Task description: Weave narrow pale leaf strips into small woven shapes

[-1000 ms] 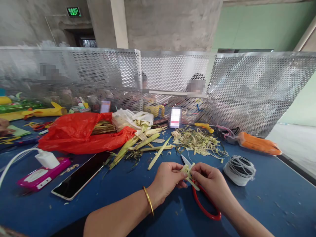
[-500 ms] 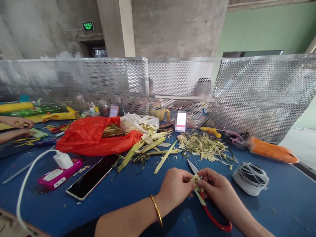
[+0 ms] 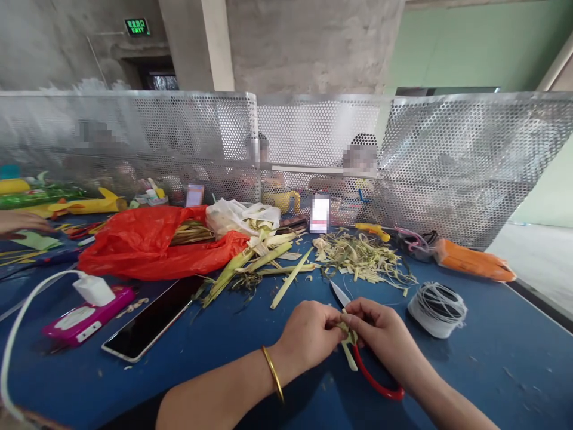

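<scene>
Two hands, the left hand [image 3: 308, 334] and the right hand [image 3: 380, 328], nearly meet above the tabletop [image 3: 224, 334], and I read both as pinched narrow on the pale strip [image 3: 350, 356] between them. Its long axis runs from that pinch back toward my viewpoint, leaning slightly right, the loose end free. Close below the hands I have the scissors [image 3: 370, 383]: blade pointing away and left, red loop curving back under the right hand, the nearer one. From here I cannot tell whether any finger holds them.
</scene>
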